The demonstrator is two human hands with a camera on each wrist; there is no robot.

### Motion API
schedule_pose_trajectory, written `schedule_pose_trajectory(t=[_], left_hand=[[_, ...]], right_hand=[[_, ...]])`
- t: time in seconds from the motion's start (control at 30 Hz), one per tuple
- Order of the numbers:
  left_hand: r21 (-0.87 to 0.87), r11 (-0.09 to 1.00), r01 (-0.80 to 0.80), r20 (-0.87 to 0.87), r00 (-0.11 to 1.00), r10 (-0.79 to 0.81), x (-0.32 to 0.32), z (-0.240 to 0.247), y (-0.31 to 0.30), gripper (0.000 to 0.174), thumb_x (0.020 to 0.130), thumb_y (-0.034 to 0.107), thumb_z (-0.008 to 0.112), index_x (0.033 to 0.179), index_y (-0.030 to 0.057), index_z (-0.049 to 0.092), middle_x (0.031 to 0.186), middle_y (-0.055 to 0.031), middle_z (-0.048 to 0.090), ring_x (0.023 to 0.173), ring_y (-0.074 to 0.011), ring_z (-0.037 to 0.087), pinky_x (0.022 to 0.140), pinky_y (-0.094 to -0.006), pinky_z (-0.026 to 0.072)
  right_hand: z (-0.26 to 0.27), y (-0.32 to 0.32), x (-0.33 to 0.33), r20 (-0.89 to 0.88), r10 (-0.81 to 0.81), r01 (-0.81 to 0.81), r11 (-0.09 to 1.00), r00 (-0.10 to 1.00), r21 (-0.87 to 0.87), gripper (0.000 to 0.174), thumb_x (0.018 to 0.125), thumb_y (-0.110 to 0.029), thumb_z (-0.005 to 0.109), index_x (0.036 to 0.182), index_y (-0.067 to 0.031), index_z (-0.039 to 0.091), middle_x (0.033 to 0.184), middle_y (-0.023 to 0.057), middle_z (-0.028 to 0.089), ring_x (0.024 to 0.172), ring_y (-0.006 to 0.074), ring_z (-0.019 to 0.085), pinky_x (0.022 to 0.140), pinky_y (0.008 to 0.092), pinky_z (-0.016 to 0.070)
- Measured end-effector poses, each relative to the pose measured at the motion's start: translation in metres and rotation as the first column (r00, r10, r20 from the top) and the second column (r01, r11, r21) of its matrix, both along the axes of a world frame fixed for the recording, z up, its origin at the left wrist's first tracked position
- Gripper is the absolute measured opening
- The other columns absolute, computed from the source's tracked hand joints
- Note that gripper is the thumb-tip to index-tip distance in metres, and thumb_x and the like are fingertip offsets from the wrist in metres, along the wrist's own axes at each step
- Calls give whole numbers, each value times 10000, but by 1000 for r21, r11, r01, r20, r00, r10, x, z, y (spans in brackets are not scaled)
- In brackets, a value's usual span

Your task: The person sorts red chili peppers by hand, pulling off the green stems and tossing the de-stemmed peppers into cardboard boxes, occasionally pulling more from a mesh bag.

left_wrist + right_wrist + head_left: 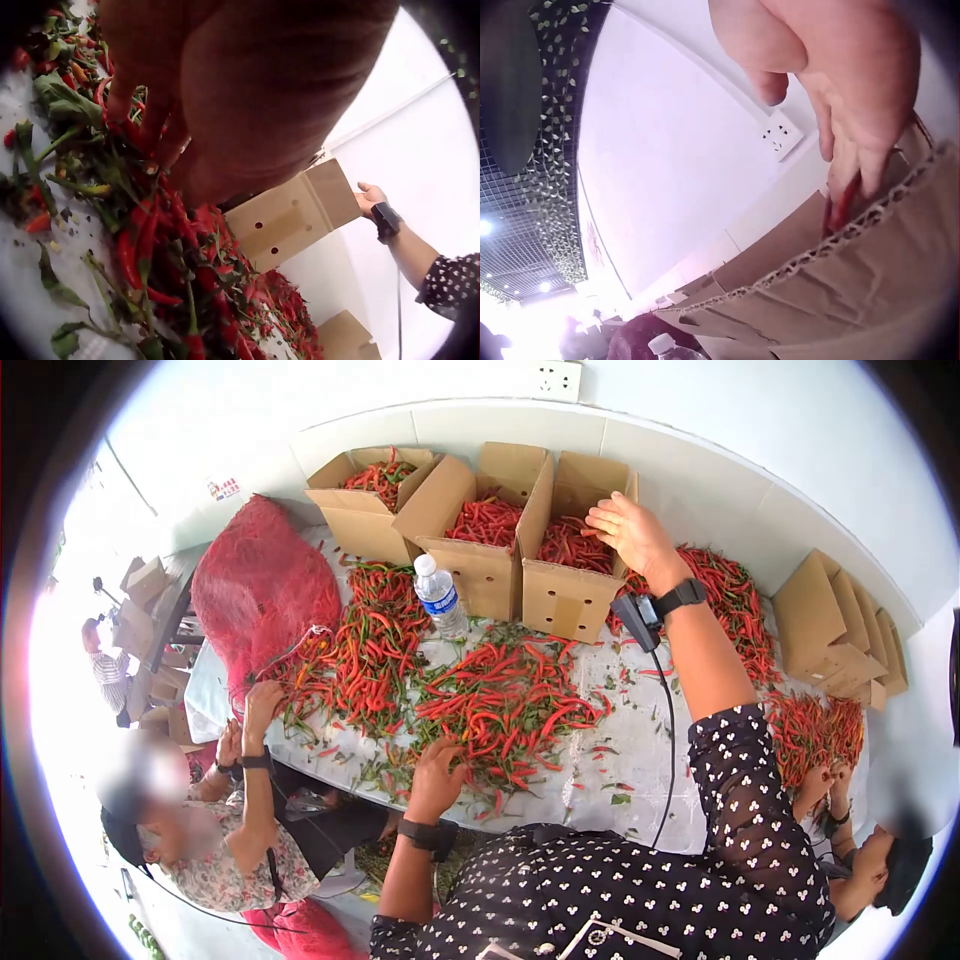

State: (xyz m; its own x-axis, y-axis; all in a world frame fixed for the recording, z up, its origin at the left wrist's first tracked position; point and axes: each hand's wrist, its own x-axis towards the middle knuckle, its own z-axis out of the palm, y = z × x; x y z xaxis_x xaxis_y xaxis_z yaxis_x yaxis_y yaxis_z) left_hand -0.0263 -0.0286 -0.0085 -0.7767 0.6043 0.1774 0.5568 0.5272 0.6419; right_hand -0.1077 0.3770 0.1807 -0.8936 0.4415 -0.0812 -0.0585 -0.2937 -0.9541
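Note:
My right hand [632,540] is over the rightmost filled box [572,600], which holds red chilies [574,546]. In the right wrist view its fingers [845,161] hang fairly straight inside the cardboard rim [802,264], the thumb apart, with a red chili [845,204] at the fingertips. My left hand [437,778] rests at the near edge of the loose chili pile [510,700]. In the left wrist view, the fingers of that hand [255,90] reach down among red chilies [139,240] and green stems, loosely bent; their tips are partly hidden.
A water bottle [440,598] stands behind the pile, beside the middle box [470,575]. A left box [365,525], a red mesh sack [265,585] and empty cartons [825,625] line the table's back. One person [225,840] sits at left, another [860,870] at right.

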Motion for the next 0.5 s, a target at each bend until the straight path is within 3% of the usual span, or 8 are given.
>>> schedule_pose_trajectory(t=[0.1,0.13,0.2,0.27,0.33,0.4,0.47,0.5], left_hand=[[17,1000,-19,2,1000,19,-1,-3,0,264,715,72,602,964,-14,589,1101,-183,535,1037,-354,500,873,-416,413],[12,1000,-17,10,1000,16,-2,-4,0,264,715,72,602,964,-14,589,1101,-183,535,1037,-354,500,873,-416,413],[2,1000,-23,-4,1000,23,-2,-5,2,266,717,75,601,967,-15,585,1096,-187,536,1034,-360,499,871,-413,413],[-37,998,-56,5,998,56,-2,-6,4,269,714,74,602,966,-18,579,1079,-191,541,1027,-365,500,863,-413,415],[5,1000,-17,-59,998,17,-2,-9,3,269,709,74,605,959,-21,576,1065,-194,546,1015,-368,502,855,-418,418],[-2,999,-43,-39,998,43,1,-7,4,264,709,74,606,953,-20,576,1050,-194,549,1006,-367,504,850,-419,419],[2,998,-57,-47,997,57,1,-1,7,258,708,74,608,947,-20,575,1036,-193,552,996,-367,507,845,-421,420],[16,998,-59,-47,997,60,2,2,8,250,710,72,606,941,-17,576,1029,-191,551,986,-365,509,840,-424,421]], right_hand=[[0,-2,14,-191,54,-80,989,980,-127,380,876,-164,475,1155,89,422,1144,196,502,1099,280,479,935,381,386],[-2,-2,21,-183,51,-76,988,982,-132,380,876,-164,475,1155,89,422,1144,196,502,1099,280,479,935,381,386],[-5,-9,40,-294,169,-164,986,941,42,319,834,-51,504,1115,94,459,1111,180,525,1045,265,519,906,357,413],[-12,-21,65,-273,151,-156,988,950,4,265,798,20,518,1056,83,513,1046,152,565,1002,233,547,873,328,437],[-27,-33,98,-126,188,-166,972,974,166,217,800,10,516,1007,62,551,956,123,600,955,200,562,859,311,439],[-43,-50,141,109,324,-342,896,940,282,187,814,-42,510,966,43,577,891,82,610,828,137,557,766,265,449],[-82,-68,192,270,284,-337,926,920,173,177,837,-80,487,927,34,587,837,81,619,756,126,570,694,258,467],[-99,-72,218,337,338,-409,897,879,168,156,849,-56,479,899,40,591,823,95,627,662,129,579,614,272,490]])
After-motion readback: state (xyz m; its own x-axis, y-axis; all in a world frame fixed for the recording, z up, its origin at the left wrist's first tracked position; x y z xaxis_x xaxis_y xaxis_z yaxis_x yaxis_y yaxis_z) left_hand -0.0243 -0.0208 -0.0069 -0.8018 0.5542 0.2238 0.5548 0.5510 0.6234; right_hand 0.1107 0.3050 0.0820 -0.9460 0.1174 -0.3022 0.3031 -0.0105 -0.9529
